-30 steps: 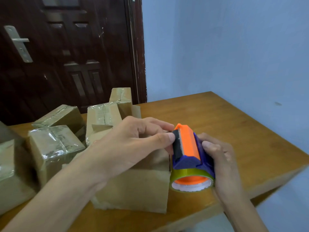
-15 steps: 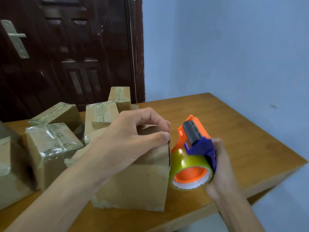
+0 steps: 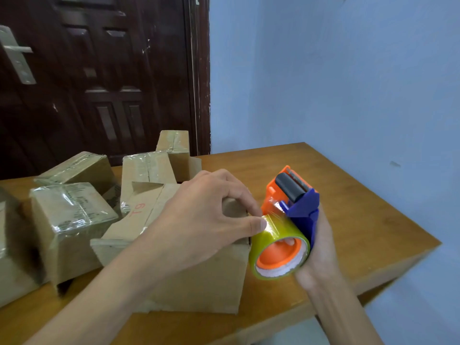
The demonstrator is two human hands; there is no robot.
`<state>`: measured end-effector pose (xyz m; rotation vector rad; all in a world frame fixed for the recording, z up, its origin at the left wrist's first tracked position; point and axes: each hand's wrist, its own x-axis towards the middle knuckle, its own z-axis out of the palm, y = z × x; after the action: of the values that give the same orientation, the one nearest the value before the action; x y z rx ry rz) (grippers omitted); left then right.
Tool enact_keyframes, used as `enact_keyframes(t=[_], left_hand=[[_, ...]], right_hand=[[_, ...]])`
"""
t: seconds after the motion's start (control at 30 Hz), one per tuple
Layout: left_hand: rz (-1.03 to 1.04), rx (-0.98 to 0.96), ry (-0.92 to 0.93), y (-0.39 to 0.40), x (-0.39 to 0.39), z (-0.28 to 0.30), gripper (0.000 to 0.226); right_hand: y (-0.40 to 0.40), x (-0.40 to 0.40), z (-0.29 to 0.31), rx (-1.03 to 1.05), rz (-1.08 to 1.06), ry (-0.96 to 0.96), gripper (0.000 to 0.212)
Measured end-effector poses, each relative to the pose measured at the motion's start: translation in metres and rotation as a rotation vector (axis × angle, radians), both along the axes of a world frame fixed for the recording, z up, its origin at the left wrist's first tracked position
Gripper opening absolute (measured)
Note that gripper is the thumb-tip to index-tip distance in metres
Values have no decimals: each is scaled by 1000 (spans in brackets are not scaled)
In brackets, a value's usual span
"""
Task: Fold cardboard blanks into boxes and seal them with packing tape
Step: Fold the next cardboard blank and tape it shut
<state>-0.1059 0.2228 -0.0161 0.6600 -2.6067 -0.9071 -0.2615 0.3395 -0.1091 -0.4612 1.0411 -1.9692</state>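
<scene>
**Now picking at the tape end**

Nearest, the right hand (image 3: 317,247) wraps around an orange-and-blue tape dispenser (image 3: 290,210), gripping it just beside the open cardboard box (image 3: 199,277) on the tabletop (image 3: 348,220). Its yellowish tape roll (image 3: 276,235) faces the camera. The left hand (image 3: 199,220) lies over the box's top, thumb and forefinger pinched on the roll's film. Farther back, taped boxes (image 3: 72,212) crowd the left side, before a dark door (image 3: 99,70).
</scene>
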Motion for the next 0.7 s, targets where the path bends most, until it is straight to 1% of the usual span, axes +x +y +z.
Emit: enact_keyframes(t=[0.1,0.17,0.2,0.27,0.3,0.4,0.5,0.57,0.63,0.7], left_hand=[[31,-31,-22,6,-3,2,36],[33,-34,-21,9,-5,3,44],[34,-38,-21,10,-6,4,45],[32,-69,-30,12,-7,4,46],[28,-89,-41,13,-7,4,48],[17,-119,-57,14,-7,3,55],[27,-119,-21,14,-8,1,61],[39,-141,8,16,-8,0,59],[44,-203,-1,18,-9,-2,56],[44,-254,-28,18,-9,-6,51]], right_hand=[[0,0,4,-27,11,84,72],[-1,-2,6,-24,2,113,74],[-1,-2,7,-35,5,118,67],[1,-2,10,-43,-6,120,37],[2,-2,11,-39,-6,124,29],[4,-2,11,-26,-35,153,28],[4,-3,12,-24,-43,198,27],[3,-3,12,-20,-49,209,25],[4,-5,11,-21,-39,235,25],[4,-7,9,-18,-44,281,33]])
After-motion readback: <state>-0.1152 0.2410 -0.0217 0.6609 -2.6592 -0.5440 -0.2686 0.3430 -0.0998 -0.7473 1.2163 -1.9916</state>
